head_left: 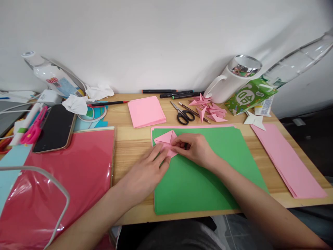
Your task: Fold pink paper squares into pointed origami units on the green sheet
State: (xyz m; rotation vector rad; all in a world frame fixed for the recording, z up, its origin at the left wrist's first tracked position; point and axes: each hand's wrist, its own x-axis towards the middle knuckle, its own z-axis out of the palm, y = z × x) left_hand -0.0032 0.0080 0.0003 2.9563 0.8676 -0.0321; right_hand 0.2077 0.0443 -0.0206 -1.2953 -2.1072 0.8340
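On the worktop (pixel 130 149), 1 green paper stack (pixel 208 187) lies central, apparently as a flat backing. Left hand (pixel 146 170) is palm-down, fingers slightly spread, probably steadying; right hand (pixel 196 147) is pinched narrow on the edge of 1 folded pink sheet (pixel 165 137) at the stack's upper left, likely for control. Nearby, descending: black scissors (pixel 182 111) 1; folded pink pieces (pixel 213 110) overlapping, count uncertain; markers (pixel 177 94) 3; pencil (pixel 185 107) 1.

Wooden table (pixel 125 152), pink paper squares (pixel 146 111), scissors (pixel 180 111), white mug (pixel 228 87)
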